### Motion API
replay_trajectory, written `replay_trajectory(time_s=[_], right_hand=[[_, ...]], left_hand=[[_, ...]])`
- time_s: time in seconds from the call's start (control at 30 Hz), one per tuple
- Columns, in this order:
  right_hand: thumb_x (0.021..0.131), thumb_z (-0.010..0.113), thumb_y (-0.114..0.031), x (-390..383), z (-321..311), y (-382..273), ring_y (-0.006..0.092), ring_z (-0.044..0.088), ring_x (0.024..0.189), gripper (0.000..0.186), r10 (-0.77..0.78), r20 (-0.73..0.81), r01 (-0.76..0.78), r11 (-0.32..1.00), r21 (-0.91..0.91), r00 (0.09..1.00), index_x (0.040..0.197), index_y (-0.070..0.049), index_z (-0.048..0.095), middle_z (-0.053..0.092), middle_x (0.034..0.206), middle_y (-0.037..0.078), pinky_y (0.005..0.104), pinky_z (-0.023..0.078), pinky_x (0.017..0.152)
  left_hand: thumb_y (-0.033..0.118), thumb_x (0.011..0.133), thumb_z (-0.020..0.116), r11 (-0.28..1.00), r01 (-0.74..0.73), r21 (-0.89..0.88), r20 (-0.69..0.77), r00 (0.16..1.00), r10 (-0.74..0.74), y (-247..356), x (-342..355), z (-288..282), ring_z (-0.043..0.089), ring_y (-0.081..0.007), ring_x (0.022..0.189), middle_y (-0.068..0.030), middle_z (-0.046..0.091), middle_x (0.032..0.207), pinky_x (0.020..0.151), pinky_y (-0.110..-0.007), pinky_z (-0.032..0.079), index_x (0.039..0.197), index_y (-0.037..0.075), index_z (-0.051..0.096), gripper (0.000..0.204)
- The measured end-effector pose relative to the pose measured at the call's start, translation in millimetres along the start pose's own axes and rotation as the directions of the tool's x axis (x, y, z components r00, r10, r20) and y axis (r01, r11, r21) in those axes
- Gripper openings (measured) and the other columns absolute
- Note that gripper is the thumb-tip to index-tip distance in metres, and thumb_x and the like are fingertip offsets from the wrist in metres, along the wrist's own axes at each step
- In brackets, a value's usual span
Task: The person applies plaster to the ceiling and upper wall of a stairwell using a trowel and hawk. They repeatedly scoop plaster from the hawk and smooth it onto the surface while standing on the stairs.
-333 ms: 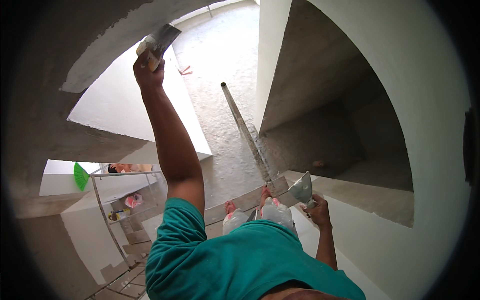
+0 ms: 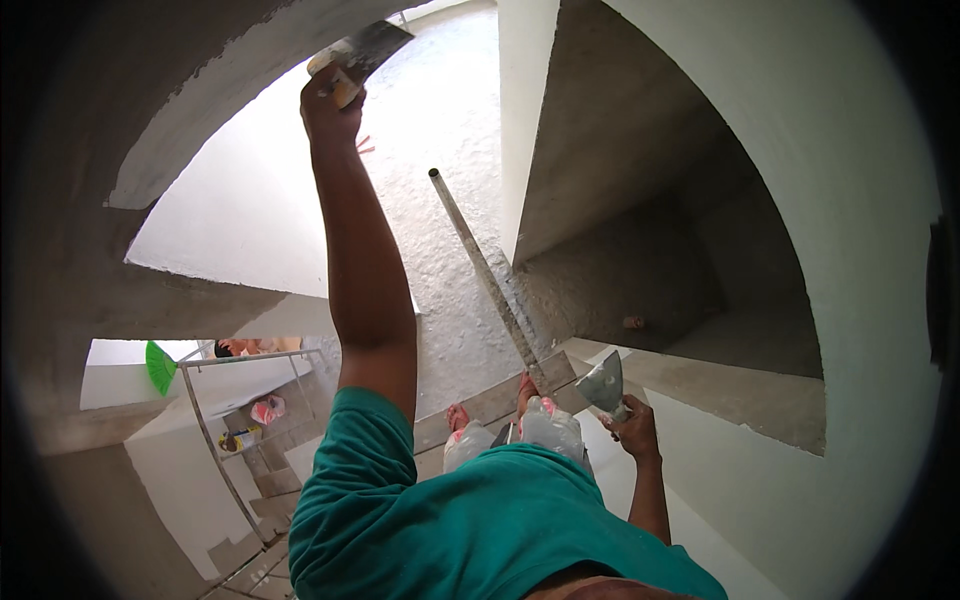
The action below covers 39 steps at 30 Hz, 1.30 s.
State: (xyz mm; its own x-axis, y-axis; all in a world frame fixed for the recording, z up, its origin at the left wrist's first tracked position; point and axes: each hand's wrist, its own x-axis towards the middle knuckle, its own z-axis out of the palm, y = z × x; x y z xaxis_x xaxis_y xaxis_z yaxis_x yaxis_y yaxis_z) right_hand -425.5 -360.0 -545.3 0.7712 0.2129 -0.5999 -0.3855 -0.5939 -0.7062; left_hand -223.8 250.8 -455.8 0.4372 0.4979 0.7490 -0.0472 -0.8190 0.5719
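My left arm is stretched up and forward. My left hand (image 2: 332,112) is closed round the handle of a plastering trowel (image 2: 380,46), whose broad grey blade points up and right against the plastered band (image 2: 225,85) overhead. Whether the blade's edge touches that surface is hard to tell. Low on the right, beside my body, my right hand (image 2: 637,430) grips a putty knife (image 2: 601,384). Its flared blade is tilted up and left, coated with pale filler.
A long metal pole (image 2: 487,275) slants up beside my feet, which rest on a plank (image 2: 560,390). Scaffold tubing (image 2: 205,425), a green fan-shaped thing (image 2: 160,368) and part of another person (image 2: 265,346) are at left. A dark recess (image 2: 660,200) lies right.
My left hand has swept right and slightly up with the plastering trowel. My right hand keeps hold of the putty knife in nearly the same place. The view has shifted a little.
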Motion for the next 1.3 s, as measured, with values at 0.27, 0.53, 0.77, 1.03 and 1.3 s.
replay_trajectory(time_s=[0.27,0.53,0.77,1.03,1.3], right_hand=[[0.073,0.077,-0.006,0.2,-4.4,18.1,0.0094,0.055,0.050,0.026,0.009,-0.057,-0.008,1.000,0.012,0.998,0.092,0.002,0.061,0.064,0.066,0.008,0.0264,0.042,0.046],[0.073,0.078,-0.007,-0.8,-11.1,28.0,0.0095,0.054,0.049,0.027,0.029,-0.074,-0.024,0.997,0.071,0.997,0.092,0.001,0.060,0.062,0.066,0.006,0.0253,0.042,0.042],[0.072,0.078,-0.006,-3.0,-17.2,25.8,0.0111,0.057,0.052,0.027,0.041,-0.090,-0.038,0.999,0.029,0.995,0.092,0.002,0.062,0.065,0.067,0.010,0.0268,0.043,0.046],[0.073,0.079,-0.012,20.2,-18.5,63.9,0.0109,0.055,0.047,0.027,-0.237,-0.167,0.206,0.961,-0.183,0.957,0.090,0.002,0.062,0.062,0.063,0.006,0.0284,0.043,0.043],[0.069,0.080,-0.017,66.5,2.8,-41.4,0.0163,0.061,0.065,0.040,-0.347,0.021,0.345,0.923,-0.168,0.938,0.103,-0.001,0.065,0.068,0.080,0.011,0.0324,0.050,0.065]], left_hand=[[0.009,0.075,0.076,0.334,0.523,-0.784,0.362,0.823,-0.439,54.3,27.6,88.9,0.059,-0.0256,0.104,-0.0132,0.058,0.113,0.088,-0.035,0.052,0.113,0.005,0.060,0.042],[0.019,0.071,0.082,0.472,0.465,-0.749,0.290,0.871,-0.397,81.3,37.1,166.0,0.062,-0.0238,0.099,-0.0117,0.064,0.109,0.088,-0.033,0.051,0.113,0.007,0.062,0.048],[0.027,0.065,0.086,0.999,-0.039,-0.013,0.133,0.990,0.041,88.0,43.4,200.0,0.064,-0.0261,0.098,-0.0120,0.066,0.106,0.087,-0.034,0.052,0.110,0.010,0.063,0.053],[0.015,0.084,0.063,-0.189,0.661,-0.726,0.688,0.697,-0.201,117.0,-37.0,153.3,0.061,-0.0201,0.089,-0.0117,0.060,0.101,0.074,-0.031,0.052,0.109,-0.005,0.057,0.032],[0.019,0.083,0.061,-0.235,0.844,-0.483,0.872,0.488,-0.036,128.4,-214.1,-1.7,0.067,-0.0164,0.079,-0.0123,0.064,0.096,0.073,-0.030,0.057,0.122,-0.009,0.048,0.050]])
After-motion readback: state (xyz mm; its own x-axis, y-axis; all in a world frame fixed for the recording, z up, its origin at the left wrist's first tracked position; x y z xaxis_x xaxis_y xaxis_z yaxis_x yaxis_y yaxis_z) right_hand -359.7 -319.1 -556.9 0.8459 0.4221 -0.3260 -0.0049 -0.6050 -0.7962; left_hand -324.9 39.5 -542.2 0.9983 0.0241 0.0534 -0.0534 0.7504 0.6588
